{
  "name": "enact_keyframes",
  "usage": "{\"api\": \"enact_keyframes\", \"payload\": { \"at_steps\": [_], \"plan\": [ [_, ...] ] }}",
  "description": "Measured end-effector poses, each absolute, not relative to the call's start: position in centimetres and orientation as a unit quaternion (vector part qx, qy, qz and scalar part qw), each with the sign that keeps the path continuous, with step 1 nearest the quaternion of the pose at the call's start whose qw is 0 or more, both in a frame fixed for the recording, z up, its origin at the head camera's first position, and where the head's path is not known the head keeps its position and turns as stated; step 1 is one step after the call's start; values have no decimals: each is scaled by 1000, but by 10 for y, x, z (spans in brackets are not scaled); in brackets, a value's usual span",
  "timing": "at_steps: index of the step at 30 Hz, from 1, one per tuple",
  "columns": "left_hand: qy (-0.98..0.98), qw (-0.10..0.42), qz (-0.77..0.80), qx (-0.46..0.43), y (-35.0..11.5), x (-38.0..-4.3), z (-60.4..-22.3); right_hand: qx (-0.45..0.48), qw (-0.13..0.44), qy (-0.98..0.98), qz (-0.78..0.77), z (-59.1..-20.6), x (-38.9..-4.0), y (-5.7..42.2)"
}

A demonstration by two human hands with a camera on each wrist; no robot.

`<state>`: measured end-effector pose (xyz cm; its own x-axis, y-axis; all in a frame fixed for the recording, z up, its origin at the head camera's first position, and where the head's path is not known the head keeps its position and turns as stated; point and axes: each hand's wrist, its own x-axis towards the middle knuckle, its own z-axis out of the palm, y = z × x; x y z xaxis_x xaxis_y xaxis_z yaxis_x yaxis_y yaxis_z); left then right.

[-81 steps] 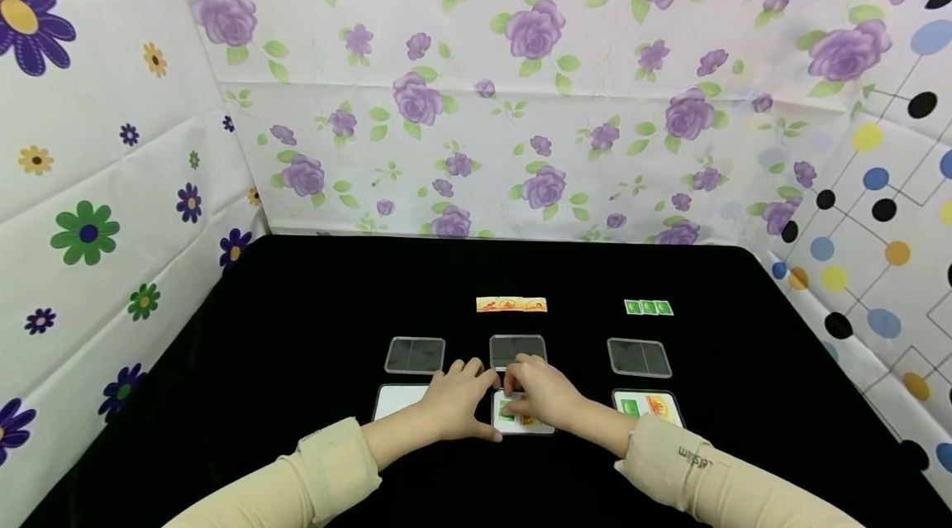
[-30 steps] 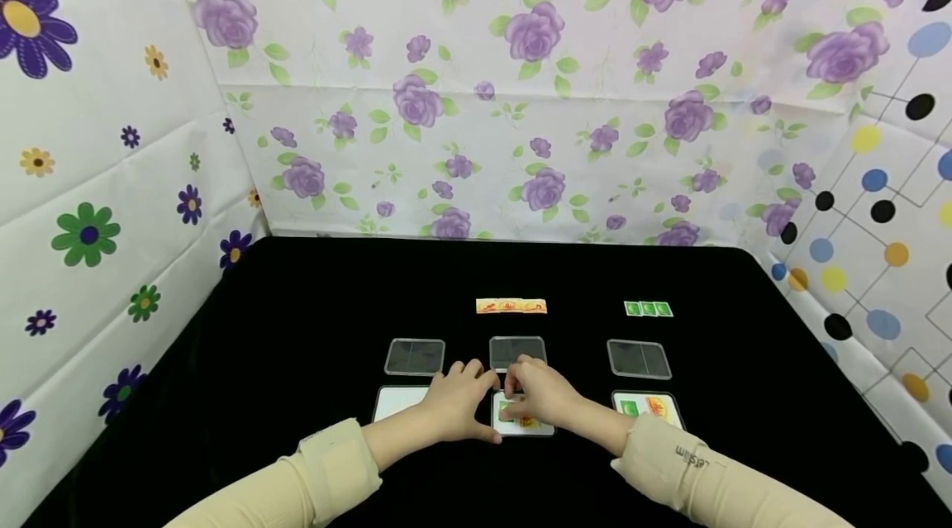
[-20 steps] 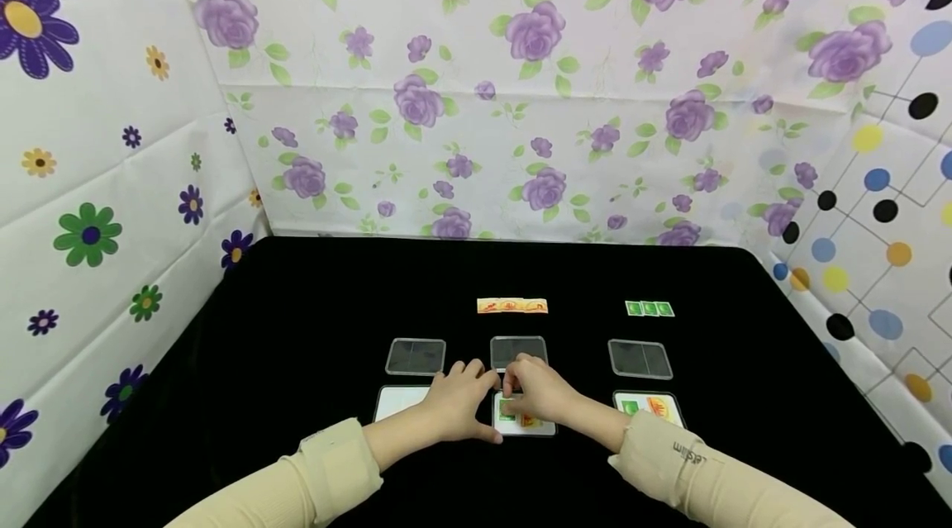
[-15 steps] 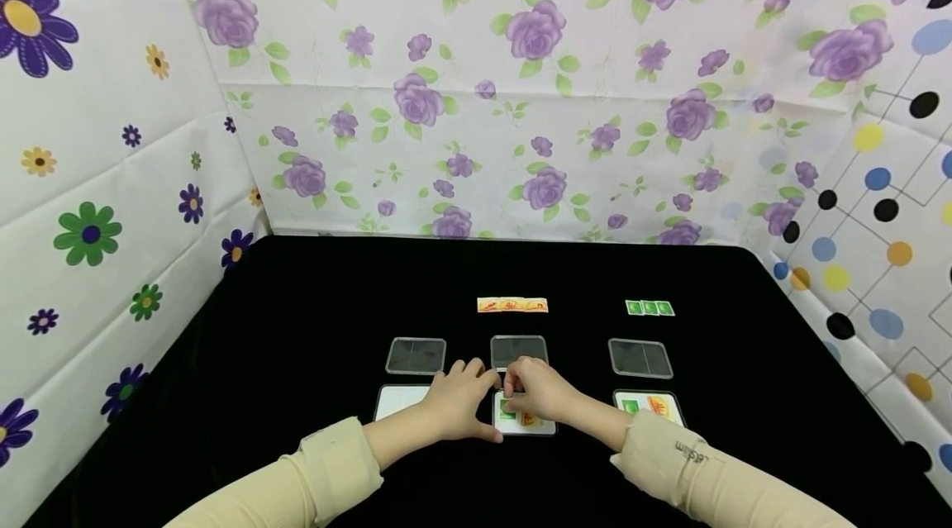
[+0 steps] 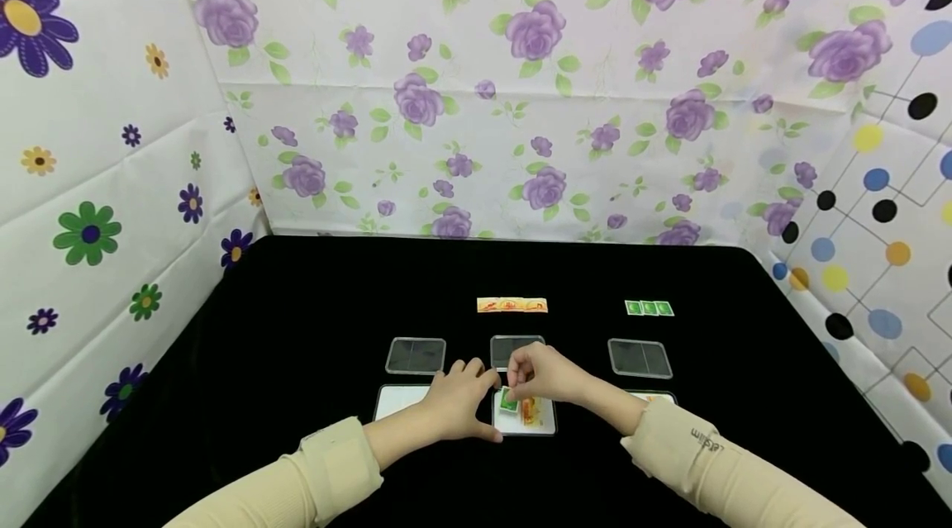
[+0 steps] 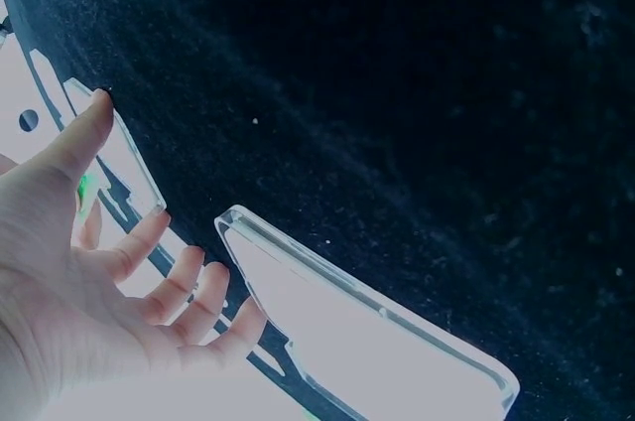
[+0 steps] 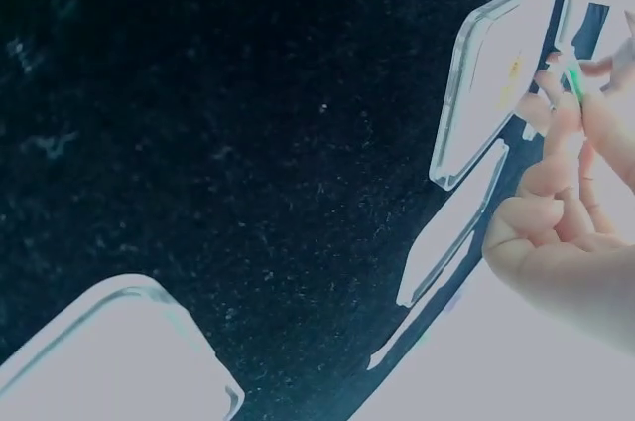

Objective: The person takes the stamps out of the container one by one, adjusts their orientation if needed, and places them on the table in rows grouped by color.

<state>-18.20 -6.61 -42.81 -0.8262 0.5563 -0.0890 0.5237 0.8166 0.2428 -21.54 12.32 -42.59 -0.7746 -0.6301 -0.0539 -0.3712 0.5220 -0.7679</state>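
Note:
In the head view my right hand [image 5: 546, 371] pinches a small green, white-edged stamp [image 5: 509, 401] between thumb and fingertips. The stamp is tilted over the left half of a clear case with a white insert [image 5: 537, 427]. On that insert's right half lies a yellow-orange stamp [image 5: 531, 410]. My left hand [image 5: 457, 402] spreads at the case's left side, thumb at the near corner and index finger near the far one. The left wrist view shows the left hand [image 6: 129, 272] with fingers apart; the right wrist view shows the green stamp [image 7: 574, 79] between the right hand's fingers.
Behind stand three clear lids [image 5: 416, 356]. A row of orange stamps [image 5: 511, 306] and a row of green stamps [image 5: 649, 308] lie farther back. Another white-insert case [image 5: 396, 400] is left; one more case [image 5: 654, 396] is partly under the right forearm. Black cloth [image 5: 335, 305] covers the table.
My right hand has risen and moved slightly away from me, with the green stamp now tilted up in its fingers. The orange stamp shows more fully. The left hand has stayed in place.

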Motion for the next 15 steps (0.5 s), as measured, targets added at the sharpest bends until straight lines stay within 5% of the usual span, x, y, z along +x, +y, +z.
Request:
{"api": "enact_keyframes", "payload": {
  "at_steps": [15],
  "plan": [
    [952,82,96,279,-65,-183,-429,-269,149,845,-437,-419,-227,133]
  ]
}}
